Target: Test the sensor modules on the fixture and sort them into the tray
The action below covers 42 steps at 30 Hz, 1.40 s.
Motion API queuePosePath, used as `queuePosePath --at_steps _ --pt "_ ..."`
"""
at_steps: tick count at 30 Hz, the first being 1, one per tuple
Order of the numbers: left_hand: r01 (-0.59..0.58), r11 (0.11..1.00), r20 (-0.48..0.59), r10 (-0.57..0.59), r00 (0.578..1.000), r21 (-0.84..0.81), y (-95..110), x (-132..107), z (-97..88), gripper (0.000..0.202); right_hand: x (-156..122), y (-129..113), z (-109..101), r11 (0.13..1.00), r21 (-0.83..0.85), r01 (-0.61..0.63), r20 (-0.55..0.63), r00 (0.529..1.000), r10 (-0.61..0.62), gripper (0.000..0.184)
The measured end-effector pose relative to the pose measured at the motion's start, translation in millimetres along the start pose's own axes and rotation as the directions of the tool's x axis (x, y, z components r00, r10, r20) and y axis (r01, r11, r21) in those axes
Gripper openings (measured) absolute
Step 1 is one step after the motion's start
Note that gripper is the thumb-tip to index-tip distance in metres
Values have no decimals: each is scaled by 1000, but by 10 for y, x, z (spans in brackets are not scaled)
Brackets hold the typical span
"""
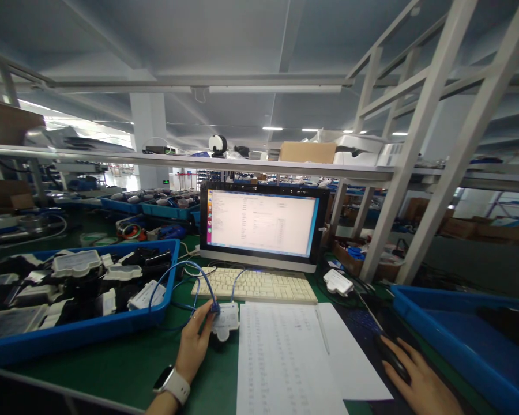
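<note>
My left hand (195, 341), with a white-strapped watch on its wrist, pinches the blue plug of a blue cable (199, 278) at a small white device (225, 320) lying on the green bench in front of the keyboard (259, 286). At the lower right, my right hand (417, 377) lies curled over a black mouse (391, 358) on a dark mat. A printed sheet (285, 357) with a pen (322, 331) on it lies between the two hands. Behind the keyboard a monitor (262, 225) shows a lit window.
A blue tray (90, 328) of black and white devices stands at the left. Another blue tray (462, 328) holding a dark object is at the right. A second white device (338, 282) lies right of the keyboard. White frame posts (398, 190) rise behind it. More blue trays fill the far benches.
</note>
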<state>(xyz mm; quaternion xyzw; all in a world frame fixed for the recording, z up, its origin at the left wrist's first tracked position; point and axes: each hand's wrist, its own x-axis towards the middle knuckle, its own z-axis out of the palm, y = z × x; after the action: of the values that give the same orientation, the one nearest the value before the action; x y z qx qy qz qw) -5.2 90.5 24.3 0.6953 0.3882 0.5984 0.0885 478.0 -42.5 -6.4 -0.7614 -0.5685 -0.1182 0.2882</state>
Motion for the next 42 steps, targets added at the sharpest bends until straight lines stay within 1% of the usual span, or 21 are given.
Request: queuePosePath --at_steps 5,10,16,20,30,32,33,35,38,42 --pt "-18 1000 -14 18 1000 -7 6 -6 13 29 -6 8 -16 1000 -9 -7 31 1000 7 60" --pt "-16 1000 -10 16 1000 -1 22 -11 11 27 4 61 17 1000 13 -7 8 1000 7 57" --pt "-26 1000 -8 26 1000 2 45 -7 3 27 21 129 77 1000 20 7 21 1000 -8 62" --pt "-45 999 -2 45 999 -3 54 2 3 27 20 152 87 1000 22 21 12 1000 -21 60" --pt "-55 998 11 55 998 16 58 -4 2 27 24 83 52 999 36 16 -16 1000 -15 56" --pt "-62 998 -2 62 998 25 47 -16 2 27 21 55 35 1000 24 12 -21 1000 -12 56" --pt "-58 998 -26 59 998 34 36 -24 1 27 20 44 27 1000 16 6 -21 1000 -6 57" --pt "-19 998 -105 25 994 57 8 -38 -6 27 19 34 15 1000 0 -3 -8 1000 3 59" --pt "102 991 -221 -82 972 83 -32 -39 -35 32 18 42 11 1000 -11 5 11 1000 -5 61" --pt "235 955 -253 -185 949 180 -31 -3 -87 38 19 43 27 999 -29 16 -9 1000 -16 59"
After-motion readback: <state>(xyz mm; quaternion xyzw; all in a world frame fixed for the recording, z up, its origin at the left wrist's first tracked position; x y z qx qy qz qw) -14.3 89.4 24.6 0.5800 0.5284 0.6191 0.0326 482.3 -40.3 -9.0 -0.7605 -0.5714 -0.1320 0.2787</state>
